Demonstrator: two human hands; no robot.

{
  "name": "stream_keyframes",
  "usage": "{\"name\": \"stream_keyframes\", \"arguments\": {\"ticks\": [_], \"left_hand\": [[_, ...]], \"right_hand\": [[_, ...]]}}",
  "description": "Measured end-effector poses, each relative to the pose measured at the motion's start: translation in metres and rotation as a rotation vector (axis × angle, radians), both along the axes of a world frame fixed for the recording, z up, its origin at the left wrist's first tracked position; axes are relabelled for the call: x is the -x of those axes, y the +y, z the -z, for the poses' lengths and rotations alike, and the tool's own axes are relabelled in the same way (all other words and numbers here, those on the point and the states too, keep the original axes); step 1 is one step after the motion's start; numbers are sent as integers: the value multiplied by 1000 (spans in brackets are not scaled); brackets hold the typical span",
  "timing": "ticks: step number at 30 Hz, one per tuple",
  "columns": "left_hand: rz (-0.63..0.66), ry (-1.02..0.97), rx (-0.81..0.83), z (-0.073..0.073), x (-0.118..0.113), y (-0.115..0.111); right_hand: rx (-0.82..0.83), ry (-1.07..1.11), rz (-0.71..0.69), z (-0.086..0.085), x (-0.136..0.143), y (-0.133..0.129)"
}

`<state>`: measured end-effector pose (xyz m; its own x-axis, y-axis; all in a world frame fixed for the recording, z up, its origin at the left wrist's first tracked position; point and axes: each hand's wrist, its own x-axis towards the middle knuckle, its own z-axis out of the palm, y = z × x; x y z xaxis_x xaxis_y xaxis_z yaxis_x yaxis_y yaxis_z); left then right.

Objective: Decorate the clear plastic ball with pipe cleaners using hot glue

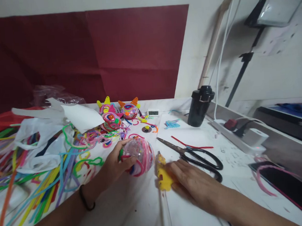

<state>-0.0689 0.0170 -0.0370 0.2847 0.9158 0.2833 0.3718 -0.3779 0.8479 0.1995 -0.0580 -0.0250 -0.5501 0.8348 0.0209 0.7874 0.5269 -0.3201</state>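
My left hand (118, 160) is closed round a clear ball (140, 153) wrapped with pink and red pipe cleaners. Its thumb presses on the near side, and some green shows by the fingers. My right hand (188, 179) grips a yellow hot glue gun (164, 174) low over the white table. The gun's nozzle points away from me, and a clear glue stick (166, 208) sticks out of its near end; most of the fingers are hidden. Black-handled scissors (195, 154) lie just beyond my right hand, with a red pipe cleaner (192, 145) beside them.
Loose pipe cleaners (47, 189) and a white plastic bag (36, 134) are piled at left. Decorated balls with ears (129, 110) stand at the back near a small digital clock (153, 113). A black bottle (200, 106), a power strip (235, 136) and a phone-like black slab (282, 186) are at right.
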Motion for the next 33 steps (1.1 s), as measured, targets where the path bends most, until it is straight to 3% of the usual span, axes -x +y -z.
{"name": "stream_keyframes", "arguments": {"ticks": [8,15,21,33], "left_hand": [[42,-79,37,-1,-3,-1],[49,-100,74,-4,-3,-4],[81,-103,94,-6,-3,-5],[120,-121,84,2,1,-2]], "right_hand": [[244,504,46,-19,-36,-2],[389,780,72,-40,-52,-6],[607,1007,69,-38,-45,-2],[700,1079,7,-41,-18,14]]}}
